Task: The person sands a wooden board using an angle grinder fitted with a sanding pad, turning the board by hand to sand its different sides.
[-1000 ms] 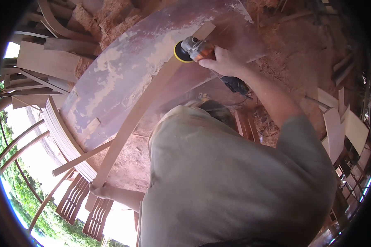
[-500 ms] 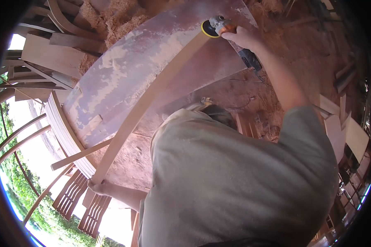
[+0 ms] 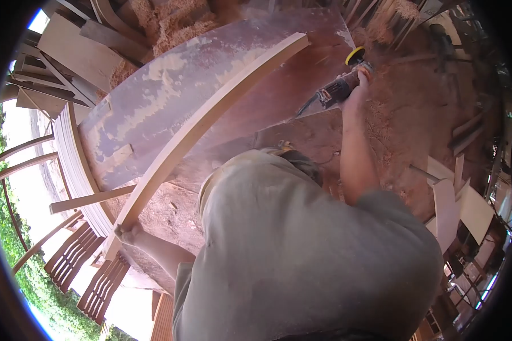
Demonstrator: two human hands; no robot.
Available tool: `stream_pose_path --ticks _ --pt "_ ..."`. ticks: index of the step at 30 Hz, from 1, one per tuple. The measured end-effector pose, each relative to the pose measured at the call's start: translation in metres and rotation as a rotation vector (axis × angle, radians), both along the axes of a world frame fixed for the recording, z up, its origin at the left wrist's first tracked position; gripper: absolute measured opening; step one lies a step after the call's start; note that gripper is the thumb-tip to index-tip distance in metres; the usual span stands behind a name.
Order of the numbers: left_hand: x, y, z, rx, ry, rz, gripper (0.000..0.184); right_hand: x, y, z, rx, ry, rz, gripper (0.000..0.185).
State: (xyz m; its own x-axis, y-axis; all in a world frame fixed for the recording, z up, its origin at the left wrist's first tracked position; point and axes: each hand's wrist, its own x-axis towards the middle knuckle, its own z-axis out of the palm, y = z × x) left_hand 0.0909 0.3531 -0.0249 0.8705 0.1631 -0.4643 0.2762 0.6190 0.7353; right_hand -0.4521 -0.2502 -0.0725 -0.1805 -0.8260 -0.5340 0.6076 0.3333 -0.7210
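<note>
A long curved wooden piece (image 3: 196,128) lies slantwise over the large worn board (image 3: 153,102), its far end near the board's top right. At its near end, my left hand (image 3: 130,234) is closed round the wood. My right hand (image 3: 355,91) grips a power sander (image 3: 338,90) with a yellow-rimmed disc. The disc is raised at the board's right edge, apart from the curved piece. The sander's cord trails left over the board's lower edge.
Stacked curved strips (image 3: 77,165) stand at the left, with a loose batten (image 3: 94,199) across them. Slatted wooden parts (image 3: 71,256) are at the lower left. Wood shavings (image 3: 179,25) lie behind the board. Cut panels (image 3: 446,210) lean at the right.
My right hand has carried the sander right, off the far end of the curved piece, and turned it. My left hand still holds the near end, and the piece now shows more of its side.
</note>
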Motion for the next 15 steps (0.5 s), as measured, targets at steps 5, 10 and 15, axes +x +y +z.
stream_pose_path --ticks 5,10,15 --pt "-0.060 -0.048 -0.039 -0.165 -0.083 -0.352 0.054 -0.015 0.047 -0.008 -0.037 -0.209 -0.060 0.030" --pt "-0.086 -0.094 -0.104 -0.261 0.097 -0.327 0.050 -0.007 0.074 0.014 -0.013 -0.303 -0.048 0.032" --pt "-0.105 -0.144 -0.138 0.078 0.310 -0.516 0.040 0.007 0.081 0.031 0.009 -0.283 0.009 0.034"
